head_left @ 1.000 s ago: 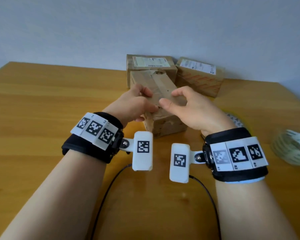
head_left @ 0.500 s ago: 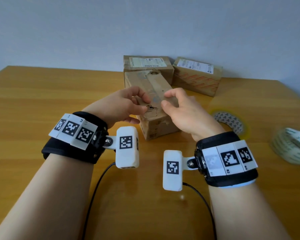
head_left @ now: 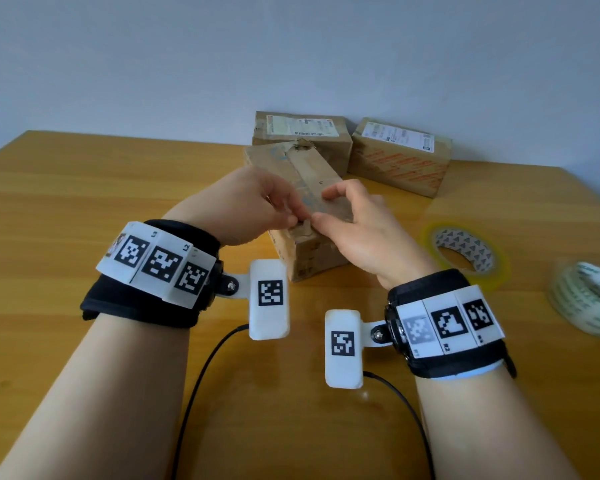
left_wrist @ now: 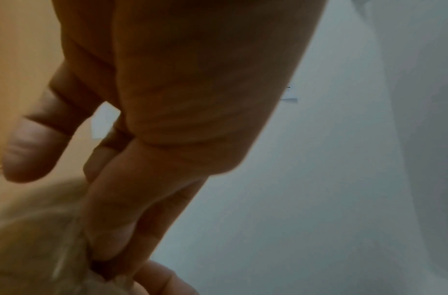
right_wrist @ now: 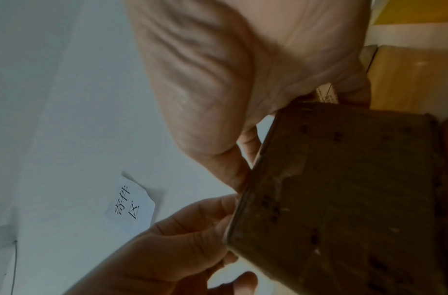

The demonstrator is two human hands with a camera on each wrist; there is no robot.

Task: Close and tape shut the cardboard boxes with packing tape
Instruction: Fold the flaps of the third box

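A narrow, worn cardboard box lies lengthwise mid-table with old tape along its top seam. My left hand pinches the box's near top edge between thumb and forefinger; the left wrist view shows that pinch against the blurred box. My right hand grips the same end of the box from the right. Its thumb lies on the box's edge and its fingers curl over the top. A patterned tape roll lies flat to the right.
Two closed cardboard boxes with labels stand behind against the wall. A second, pale tape roll sits near the table's right edge. Two black cables run from the wrist cameras toward me. The wooden table stretches left.
Both hands have slid along the box top toward its near end, and their fingertips now meet at the near top edge. The box stays about where it was.
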